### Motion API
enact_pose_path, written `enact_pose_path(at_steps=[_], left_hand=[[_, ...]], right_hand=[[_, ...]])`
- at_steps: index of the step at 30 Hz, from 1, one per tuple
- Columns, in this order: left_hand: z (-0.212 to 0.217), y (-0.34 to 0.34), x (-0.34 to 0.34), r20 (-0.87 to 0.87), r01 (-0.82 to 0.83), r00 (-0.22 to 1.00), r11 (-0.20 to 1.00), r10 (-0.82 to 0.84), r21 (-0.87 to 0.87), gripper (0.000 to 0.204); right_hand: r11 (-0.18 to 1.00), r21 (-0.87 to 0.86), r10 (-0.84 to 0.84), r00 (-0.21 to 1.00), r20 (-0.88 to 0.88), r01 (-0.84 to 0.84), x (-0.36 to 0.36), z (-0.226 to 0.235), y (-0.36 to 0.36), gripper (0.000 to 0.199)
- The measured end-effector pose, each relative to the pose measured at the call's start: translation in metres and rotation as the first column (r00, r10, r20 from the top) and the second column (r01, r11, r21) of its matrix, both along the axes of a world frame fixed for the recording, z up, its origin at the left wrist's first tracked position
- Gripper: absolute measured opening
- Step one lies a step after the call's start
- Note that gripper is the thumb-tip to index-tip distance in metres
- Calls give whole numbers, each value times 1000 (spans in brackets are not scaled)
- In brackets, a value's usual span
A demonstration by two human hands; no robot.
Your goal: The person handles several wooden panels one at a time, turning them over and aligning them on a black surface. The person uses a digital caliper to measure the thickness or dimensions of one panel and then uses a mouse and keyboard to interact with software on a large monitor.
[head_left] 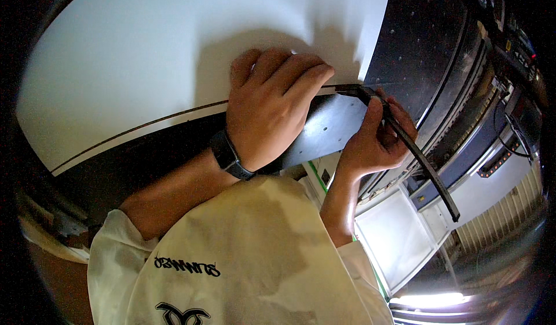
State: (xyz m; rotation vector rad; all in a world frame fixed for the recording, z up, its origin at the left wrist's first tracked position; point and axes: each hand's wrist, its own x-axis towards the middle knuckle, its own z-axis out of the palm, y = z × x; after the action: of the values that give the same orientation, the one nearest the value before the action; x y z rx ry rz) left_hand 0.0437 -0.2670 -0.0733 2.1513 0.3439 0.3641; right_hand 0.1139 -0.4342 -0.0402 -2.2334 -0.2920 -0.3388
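Observation:
My left hand (pixel 269 102), with a dark watch (pixel 227 154) on the wrist, lies over the near edge of a large white panel (pixel 127 47). Its fingers are bent and close together on the panel; the thumb and fingertips are hidden. At the panel's right corner my right hand (pixel 379 137) pinches a long, thin black edging strip (pixel 420 157) between thumb and fingers. One end of the strip reaches the panel's edge, while the loose end slants down to the right. A thin dark line runs along the panel's edge to the left of my left hand.
Beneath the panel's edge is a shiny metal plate (pixel 324 125) with small holes. A dark perforated surface (pixel 417 47) lies beyond the panel on the right. Farther right are machine parts with cables and a ribbed surface (pixel 509 203). A bright tube light (pixel 428 299) glows at the lower right.

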Motion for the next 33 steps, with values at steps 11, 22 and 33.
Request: enact_pose_path(at_steps=[11, 22, 33], left_hand=[[-1, -1, -1, 4, -9, 1000, 1000, 9, -14, 36], [-2, -2, -3, 19, -11, 1000, 1000, 11, -1, 35], [1, -2, -3, 12, -17, 1000, 1000, 17, 15, 33]], right_hand=[[999, -29, 34, 999, 0, -34, 0, 0, 2, 37], [989, -142, 53, 997, 57, -44, 2, 3, 1, 24], [998, -20, -58, 998, -37, 57, 0, 8, 7, 33]])
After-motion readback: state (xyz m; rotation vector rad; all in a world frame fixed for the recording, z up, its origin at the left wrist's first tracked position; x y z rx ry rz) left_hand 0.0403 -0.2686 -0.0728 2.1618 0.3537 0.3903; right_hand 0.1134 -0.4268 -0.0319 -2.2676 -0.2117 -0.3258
